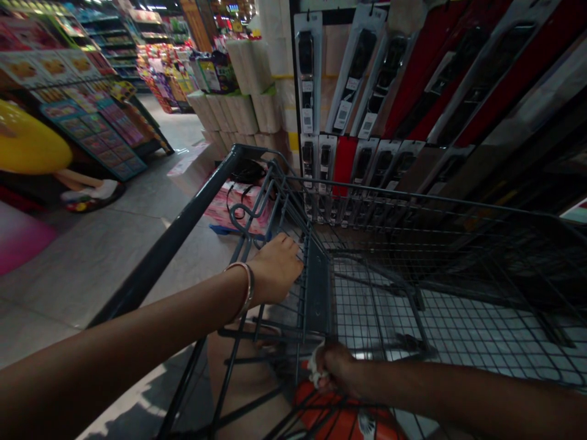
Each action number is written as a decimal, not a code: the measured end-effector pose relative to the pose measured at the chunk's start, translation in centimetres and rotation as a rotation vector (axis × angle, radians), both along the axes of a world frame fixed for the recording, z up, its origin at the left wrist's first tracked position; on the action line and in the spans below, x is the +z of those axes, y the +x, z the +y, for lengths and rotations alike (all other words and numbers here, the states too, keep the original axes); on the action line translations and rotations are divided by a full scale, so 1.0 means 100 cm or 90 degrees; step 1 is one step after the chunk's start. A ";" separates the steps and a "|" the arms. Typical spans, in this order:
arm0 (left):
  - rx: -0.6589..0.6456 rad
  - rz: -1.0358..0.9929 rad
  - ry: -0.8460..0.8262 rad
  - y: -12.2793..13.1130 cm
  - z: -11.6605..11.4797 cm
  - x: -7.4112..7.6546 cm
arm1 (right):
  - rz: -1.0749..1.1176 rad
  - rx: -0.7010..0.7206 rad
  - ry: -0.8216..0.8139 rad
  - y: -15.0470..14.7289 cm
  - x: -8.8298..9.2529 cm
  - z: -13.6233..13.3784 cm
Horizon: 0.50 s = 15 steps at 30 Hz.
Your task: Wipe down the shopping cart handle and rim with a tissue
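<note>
A dark grey wire shopping cart (318, 287) stands before me, tilted across the view. My left hand (277, 269), with a bracelet (247, 287) at the wrist, is closed on the cart's wire flap near the handle end. Its fingertips are partly hidden behind the wires. Lower down, my right hand (339, 368) is closed around a whitish, crumpled strap (315, 365). Right below that hand is an orange bag (330, 409) with a white shell-like mark, partly covered by cart wires. Whether the strap belongs to the bag, I cannot tell.
The cart's handlebar (183, 229) runs along the left. Packaged belts (362, 55) hang on a rack beyond the cart. Paper rolls (250, 67) are stacked behind a pink box (241, 205). A yellow figure (32, 137) and display stands line the tiled aisle (151, 244).
</note>
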<state>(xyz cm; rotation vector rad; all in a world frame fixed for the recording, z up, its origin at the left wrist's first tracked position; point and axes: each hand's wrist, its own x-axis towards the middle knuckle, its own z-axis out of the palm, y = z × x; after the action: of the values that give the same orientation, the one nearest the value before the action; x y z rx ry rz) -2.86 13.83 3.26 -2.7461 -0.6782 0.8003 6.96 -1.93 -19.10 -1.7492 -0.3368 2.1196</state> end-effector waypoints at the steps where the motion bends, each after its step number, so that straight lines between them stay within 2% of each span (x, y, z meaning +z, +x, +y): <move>1: 0.001 0.000 0.000 0.000 0.000 -0.001 | -0.006 0.007 -0.018 -0.002 0.005 0.002; 4: 0.003 0.008 -0.003 0.000 0.002 -0.003 | -0.007 0.034 -0.070 -0.006 0.027 0.007; 7: 0.005 0.008 -0.005 0.000 0.001 -0.002 | 0.064 0.057 -0.047 -0.008 0.050 0.011; 9: 0.008 0.006 -0.009 0.000 0.001 -0.001 | 0.094 0.069 -0.013 -0.009 0.057 0.011; 12: 0.012 -0.002 -0.014 0.000 0.000 0.000 | 0.102 0.064 0.038 -0.009 0.052 0.008; 15: 0.009 -0.009 -0.012 -0.001 0.001 -0.001 | 0.063 0.050 0.053 -0.007 0.034 0.003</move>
<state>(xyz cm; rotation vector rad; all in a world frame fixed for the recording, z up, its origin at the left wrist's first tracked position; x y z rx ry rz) -2.91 13.94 3.17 -2.7693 -0.6966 0.7960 6.22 -1.62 -15.73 -1.6023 -0.4661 2.2043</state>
